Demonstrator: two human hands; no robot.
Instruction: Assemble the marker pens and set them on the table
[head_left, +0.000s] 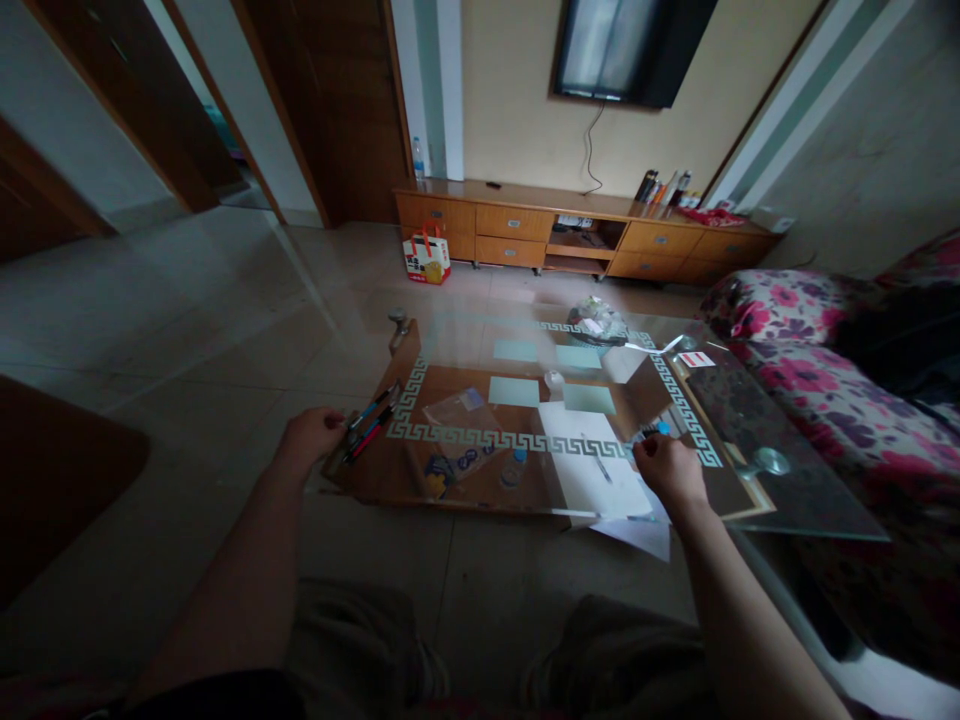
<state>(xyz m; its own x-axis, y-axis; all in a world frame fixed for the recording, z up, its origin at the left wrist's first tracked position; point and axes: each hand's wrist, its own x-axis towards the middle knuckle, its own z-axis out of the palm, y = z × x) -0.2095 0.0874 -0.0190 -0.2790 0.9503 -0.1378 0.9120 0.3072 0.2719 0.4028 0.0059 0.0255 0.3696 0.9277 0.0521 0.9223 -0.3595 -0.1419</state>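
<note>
The left hand [311, 437] rests curled at the nine o'clock edge of the glass-topped wooden coffee table with the white key-pattern border [480, 437], its fingers against a loose bunch of blue, red and black pens [369, 427]. In this dim view I cannot tell whether it grips them or only touches them. The right hand [670, 470], at about four o'clock, is closed around a small blue-tipped object [661, 429], probably a pen or its cap. It sits just beside the white paper sheets [600, 470], which overhang the near edge. Two risks stand out. The pens lie right at the table's rim, so a nudge from the left hand could roll them to the tiled floor [225, 330]. The overhanging sheets could slide off the smooth glass if the right wrist drags across them.
</note>
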